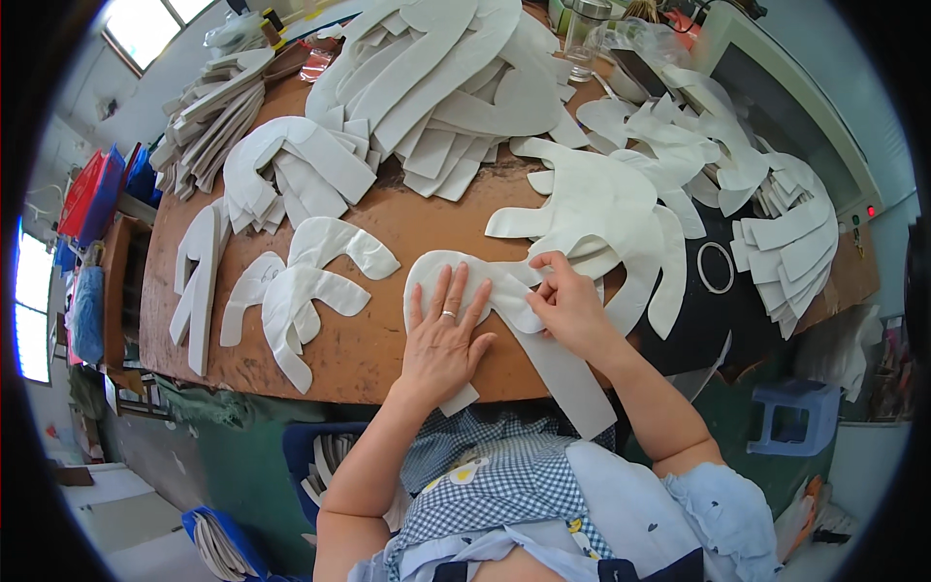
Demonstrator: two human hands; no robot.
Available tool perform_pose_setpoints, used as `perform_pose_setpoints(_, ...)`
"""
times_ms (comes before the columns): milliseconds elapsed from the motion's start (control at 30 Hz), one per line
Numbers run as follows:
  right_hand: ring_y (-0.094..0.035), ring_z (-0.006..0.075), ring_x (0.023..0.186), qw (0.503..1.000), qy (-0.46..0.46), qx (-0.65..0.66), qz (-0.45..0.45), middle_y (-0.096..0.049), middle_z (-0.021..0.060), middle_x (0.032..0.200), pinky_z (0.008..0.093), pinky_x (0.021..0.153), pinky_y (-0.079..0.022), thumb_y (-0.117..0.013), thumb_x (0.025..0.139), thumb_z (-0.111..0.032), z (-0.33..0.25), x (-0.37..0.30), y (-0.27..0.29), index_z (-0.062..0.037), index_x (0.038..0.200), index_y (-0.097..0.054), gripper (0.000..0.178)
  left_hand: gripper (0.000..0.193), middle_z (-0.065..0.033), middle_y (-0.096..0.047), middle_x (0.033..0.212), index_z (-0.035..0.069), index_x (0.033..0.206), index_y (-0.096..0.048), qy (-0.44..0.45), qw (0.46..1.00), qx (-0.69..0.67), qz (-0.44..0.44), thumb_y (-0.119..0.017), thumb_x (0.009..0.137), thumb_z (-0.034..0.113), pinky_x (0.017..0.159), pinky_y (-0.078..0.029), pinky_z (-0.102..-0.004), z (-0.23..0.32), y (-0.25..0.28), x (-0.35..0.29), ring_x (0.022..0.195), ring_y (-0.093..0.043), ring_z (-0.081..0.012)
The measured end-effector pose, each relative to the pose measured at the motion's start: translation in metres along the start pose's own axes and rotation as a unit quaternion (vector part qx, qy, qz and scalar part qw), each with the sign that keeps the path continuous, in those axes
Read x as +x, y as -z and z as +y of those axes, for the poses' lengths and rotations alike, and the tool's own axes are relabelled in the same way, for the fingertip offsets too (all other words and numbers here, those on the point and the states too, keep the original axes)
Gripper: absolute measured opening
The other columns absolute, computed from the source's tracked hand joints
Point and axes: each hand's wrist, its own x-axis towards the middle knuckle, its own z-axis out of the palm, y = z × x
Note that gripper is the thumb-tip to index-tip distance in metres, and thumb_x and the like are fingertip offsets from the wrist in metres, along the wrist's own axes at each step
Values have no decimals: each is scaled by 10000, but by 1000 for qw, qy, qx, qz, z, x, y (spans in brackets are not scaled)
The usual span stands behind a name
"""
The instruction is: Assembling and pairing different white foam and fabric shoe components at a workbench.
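Observation:
In front of me lies a thick white U-shaped piece point(572, 388), its curved end pointing away and its legs toward the table's near edge. A thinner white sheet piece point(514, 306) rests over its upper part. My left hand point(441, 335), with a ring on one finger, presses flat on the curved end, fingers spread. Pinched together, the fingers of my right hand point(567, 306) grip the thin sheet piece near its right side. Just beyond that hand, a pile of thin white cut pieces point(601, 199) with rounded lobes reaches toward the right.
Large stacks of white U-shaped pieces point(427, 87) fill the far side of the brown table point(388, 228). Folded white pieces point(305, 272) lie at left. On the right are a tape roll point(716, 268), another stack point(787, 233) and a monitor point(786, 97). A blue stool point(795, 412) stands below.

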Motion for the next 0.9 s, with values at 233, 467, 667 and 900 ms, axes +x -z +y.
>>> perform_pose_setpoints(233, -661, 304, 894, 912, 137, -378, 85, -682, 114, 977, 425, 828, -535, -762, 809, -227, -12, -17, -2, -26, 1212, -553, 496, 648, -129, -226, 1632, 211, 1545, -351, -1, 1000, -8, 1, -532, 962, 428, 1209, -66, -538, -2, 0, -4, 1517, -170, -296)
perform_pose_setpoints(467, -259, 376, 1466, 859, 346, -377, -35, -335, 225, 1541, 485, 1185, -238, -657, 893, -424, 21, -12, -34, 62, 1441, -377, 784, 630, -224, -249, 1594, -3, 1463, -403, 75, 992, -23, 99, -598, 939, 288, 1194, -149, -546, -6, -14, -19, 1500, -177, -377)
perform_pose_setpoints(667, -166, 395, 1501, 879, 225, -413, -75, -212, 262, 1590, 506, 1205, -174, -636, 891, -492, 23, -41, -29, 66, 1495, -283, 895, 471, -211, -428, 1332, -5, 1097, -555, 258, 929, -112, 242, -820, 769, 205, 1114, -270, -525, 8, -8, -43, 1354, -311, -420)
perform_pose_setpoints(900, -353, 417, 1408, 956, 232, -182, 2, -366, 269, 1509, 504, 1156, -288, -592, 938, -219, 9, -37, -23, 46, 1470, -336, 647, 362, -90, -577, 1013, 29, 1062, -465, 246, 803, -460, 289, -746, 837, -17, 699, -533, -292, 5, -8, -49, 886, -630, -181)
